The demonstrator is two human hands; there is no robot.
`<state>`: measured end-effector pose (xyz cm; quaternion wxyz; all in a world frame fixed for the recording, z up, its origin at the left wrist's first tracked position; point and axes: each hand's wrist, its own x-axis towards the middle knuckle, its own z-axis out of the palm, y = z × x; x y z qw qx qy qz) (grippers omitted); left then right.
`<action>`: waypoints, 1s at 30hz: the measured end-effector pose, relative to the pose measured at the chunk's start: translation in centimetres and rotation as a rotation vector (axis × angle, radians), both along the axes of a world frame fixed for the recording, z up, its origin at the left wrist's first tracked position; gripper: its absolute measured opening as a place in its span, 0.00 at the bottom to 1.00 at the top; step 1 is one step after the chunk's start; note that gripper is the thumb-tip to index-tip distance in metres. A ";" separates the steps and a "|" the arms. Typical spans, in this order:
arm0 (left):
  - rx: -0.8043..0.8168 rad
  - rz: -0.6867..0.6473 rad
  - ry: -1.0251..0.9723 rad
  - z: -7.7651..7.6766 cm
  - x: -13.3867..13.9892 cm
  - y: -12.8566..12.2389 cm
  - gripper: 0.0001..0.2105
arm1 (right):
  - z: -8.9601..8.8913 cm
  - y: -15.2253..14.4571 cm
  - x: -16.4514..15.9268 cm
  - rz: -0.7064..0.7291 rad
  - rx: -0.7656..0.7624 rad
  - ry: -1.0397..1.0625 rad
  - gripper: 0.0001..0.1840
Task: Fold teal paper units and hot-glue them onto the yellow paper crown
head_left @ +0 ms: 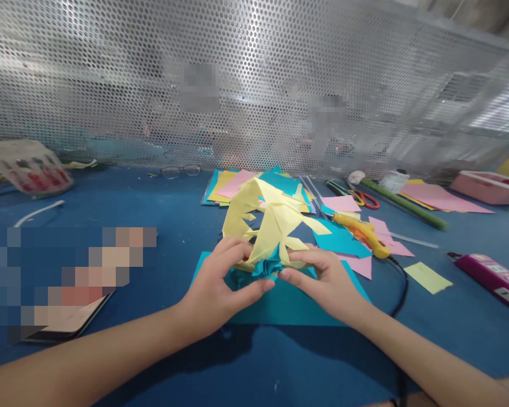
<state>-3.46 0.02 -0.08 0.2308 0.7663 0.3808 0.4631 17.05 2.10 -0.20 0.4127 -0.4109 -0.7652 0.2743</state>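
Between my hands is a cut and folded yellow paper piece with pointed flaps and openings. A small crumpled teal paper flower sits at its near lower edge. My left hand is closed on the left side of the yellow paper, its thumb by the teal flower. My right hand pinches the right edge with thumb and fingers, close beside the flower. Below both hands a teal paper sheet lies flat on the blue table.
Stacked coloured papers lie behind. To the right are a yellow glue gun with a black cord, red-handled scissors, a green stick, a purple power strip and a pink basket. A white basket stands left.
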 end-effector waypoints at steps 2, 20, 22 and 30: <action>0.009 -0.003 0.008 0.0 0.0 0.0 0.06 | 0.1 0.0 0.0 0.037 0.013 -0.013 0.06; 0.097 0.019 0.061 -0.6 -0.1 -0.2 0.08 | 0.6 -0.1 -0.1 0.100 0.059 -0.050 0.07; 0.100 0.028 0.067 -0.6 -0.1 -0.2 0.08 | 0.6 -0.1 -0.1 0.100 0.053 -0.054 0.06; 0.115 0.036 0.085 -0.5 -0.2 -0.3 0.08 | 0.7 -0.2 -0.2 0.103 0.034 -0.062 0.07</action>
